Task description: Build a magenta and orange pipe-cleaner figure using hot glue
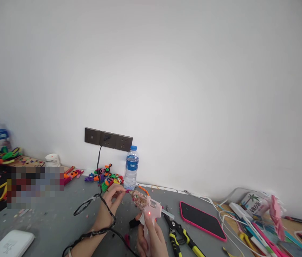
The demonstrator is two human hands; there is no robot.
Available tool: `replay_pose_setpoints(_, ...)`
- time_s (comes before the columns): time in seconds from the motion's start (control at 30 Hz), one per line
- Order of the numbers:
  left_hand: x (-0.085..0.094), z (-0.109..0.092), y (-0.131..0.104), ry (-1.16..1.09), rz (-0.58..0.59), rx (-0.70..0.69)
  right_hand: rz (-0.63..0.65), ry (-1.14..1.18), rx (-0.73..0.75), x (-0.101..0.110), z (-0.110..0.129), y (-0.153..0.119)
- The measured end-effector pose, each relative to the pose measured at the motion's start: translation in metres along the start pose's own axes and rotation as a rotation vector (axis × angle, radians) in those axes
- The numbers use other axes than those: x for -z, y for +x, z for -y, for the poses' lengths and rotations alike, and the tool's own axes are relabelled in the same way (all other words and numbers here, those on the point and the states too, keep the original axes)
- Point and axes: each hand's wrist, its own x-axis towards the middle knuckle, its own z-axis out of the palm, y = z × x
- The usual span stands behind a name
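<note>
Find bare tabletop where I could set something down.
Mostly bare: the grey tabletop between the white plastic box and the left forearm, bar small scraps. Smaller patch: between the pink-rimmed black phone and the yellow-black pliers. Crowded: beside the clear plastic bottle, with fuzzy colourful figures, and around the white palm-printed packet.

The pale pink glue gun (154, 209) is held in the right hand (153, 238), its red light (149, 213) lit, its nozzle end crusted with mottled clumps and aimed left. A translucent glue stick (168, 214) juts from its back. A small magenta piece (127, 191), pinched in the left hand (113, 197), sits right by the nozzle end.
</note>
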Motion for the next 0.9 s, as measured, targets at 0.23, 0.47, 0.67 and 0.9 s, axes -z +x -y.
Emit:
replay_pose_setpoints(0.23, 0.0013, 0.0003, 0.0008, 0.001, 0.005, -0.012, 0.029, -0.005, 0.008, 0.0008, 0.0021, -0.0007)
replay_pose_setpoints(0.47, 0.0005, -0.0041, -0.0002, -0.033, -0.025, -0.027, 0.046, -0.032, 0.014, 0.0042, -0.0002, 0.0008)
replay_pose_setpoints(0.67, -0.0005, -0.0065, -0.0017, -0.027, -0.014, -0.011, 0.055, -0.036, 0.014, 0.0041, 0.0016, -0.0003)
replay_pose_setpoints(0.9, -0.0008, -0.006, 0.0007, 0.02, -0.051, -0.031, 0.028, -0.06, 0.043, 0.0032, 0.0026, -0.0015)
